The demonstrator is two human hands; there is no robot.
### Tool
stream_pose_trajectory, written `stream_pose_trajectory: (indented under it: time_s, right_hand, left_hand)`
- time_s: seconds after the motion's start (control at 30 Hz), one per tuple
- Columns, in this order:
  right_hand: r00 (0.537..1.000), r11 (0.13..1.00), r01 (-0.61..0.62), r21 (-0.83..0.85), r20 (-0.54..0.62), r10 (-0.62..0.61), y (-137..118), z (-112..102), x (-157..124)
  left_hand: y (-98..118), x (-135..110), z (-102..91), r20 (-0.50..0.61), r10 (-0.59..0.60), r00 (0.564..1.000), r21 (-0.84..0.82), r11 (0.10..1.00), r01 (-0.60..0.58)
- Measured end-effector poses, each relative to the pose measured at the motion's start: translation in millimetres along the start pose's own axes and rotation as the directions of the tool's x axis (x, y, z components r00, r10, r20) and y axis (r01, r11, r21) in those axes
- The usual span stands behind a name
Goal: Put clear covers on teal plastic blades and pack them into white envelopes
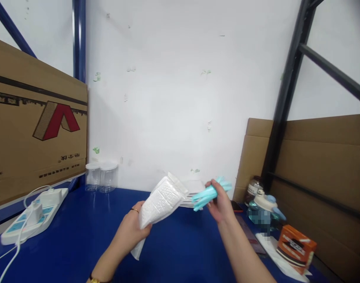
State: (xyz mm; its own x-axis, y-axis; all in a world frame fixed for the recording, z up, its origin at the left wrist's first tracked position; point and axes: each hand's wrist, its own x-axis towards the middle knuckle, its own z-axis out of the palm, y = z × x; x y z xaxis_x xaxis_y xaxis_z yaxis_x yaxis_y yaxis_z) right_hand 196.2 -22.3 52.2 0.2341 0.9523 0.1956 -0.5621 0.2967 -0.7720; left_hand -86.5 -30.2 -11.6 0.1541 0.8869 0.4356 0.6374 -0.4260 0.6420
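My left hand is closed around a white padded pouch, holding it tilted above the blue tabletop with its open end up and to the right. My right hand pinches a bundle of light blue plastic pieces just to the right of the pouch's opening, close to it but not inside. A stack of more white pouches lies flat on the table behind both hands, near the white wall.
A white power strip with a plugged cable lies at the left beside a large cardboard sheet. Two clear jars stand at the back left. At the right are a brown jar, a bottle and an orange box.
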Motion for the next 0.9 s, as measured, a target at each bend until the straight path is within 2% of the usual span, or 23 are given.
stream_pose_trajectory:
  time_s: [0.1, 0.2, 0.3, 0.4, 0.47, 0.63, 0.67, 0.73, 0.83, 0.9]
  right_hand:
    - [0.989, 0.984, 0.133, -0.117, 0.080, -0.124, -22.7, 25.6, -2.9]
    - [0.976, 0.954, 0.213, -0.210, 0.092, -0.197, -31.1, 35.0, -5.6]
    - [0.974, 0.937, 0.219, -0.270, 0.112, -0.196, -30.7, 34.8, -11.8]
    - [0.966, 0.912, 0.234, -0.336, 0.187, -0.179, -28.4, 36.9, -23.8]
    - [0.944, 0.881, 0.278, -0.382, 0.280, -0.176, -29.1, 41.9, -33.6]
    - [0.848, 0.754, 0.460, -0.469, 0.483, -0.218, -37.8, 57.3, -48.5]
    - [0.844, 0.750, 0.455, -0.480, 0.501, -0.191, -39.0, 58.5, -48.2]
    - [0.864, 0.781, 0.366, -0.505, 0.496, -0.085, -39.8, 56.8, -44.3]
    - [0.918, 0.866, 0.146, -0.479, 0.392, 0.062, -38.2, 43.4, -32.8]
    - [0.935, 0.918, -0.031, -0.396, 0.314, 0.167, -36.7, 31.1, -25.3]
  left_hand:
    - [14.0, -8.7, 21.2, 0.021, 0.075, 0.997, -0.102, 0.992, -0.073]
    - [18.0, -18.0, 32.6, 0.040, 0.126, 0.991, -0.209, 0.971, -0.115]
    - [18.9, -24.9, 37.5, 0.035, 0.134, 0.990, -0.246, 0.962, -0.121]
    - [21.4, -28.3, 40.8, 0.030, 0.149, 0.988, -0.272, 0.953, -0.136]
    - [24.1, -29.0, 43.2, 0.037, 0.154, 0.987, -0.292, 0.947, -0.136]
    - [32.3, -28.7, 53.2, 0.006, 0.107, 0.994, -0.252, 0.962, -0.102]
    - [33.8, -28.5, 56.5, -0.008, 0.100, 0.995, -0.232, 0.968, -0.099]
    - [36.5, -28.4, 63.9, -0.040, 0.077, 0.996, -0.183, 0.980, -0.083]
    - [39.6, -28.8, 74.0, -0.097, -0.001, 0.995, -0.100, 0.995, -0.009]
    - [42.2, -29.1, 77.8, -0.119, -0.025, 0.993, -0.035, 0.999, 0.021]
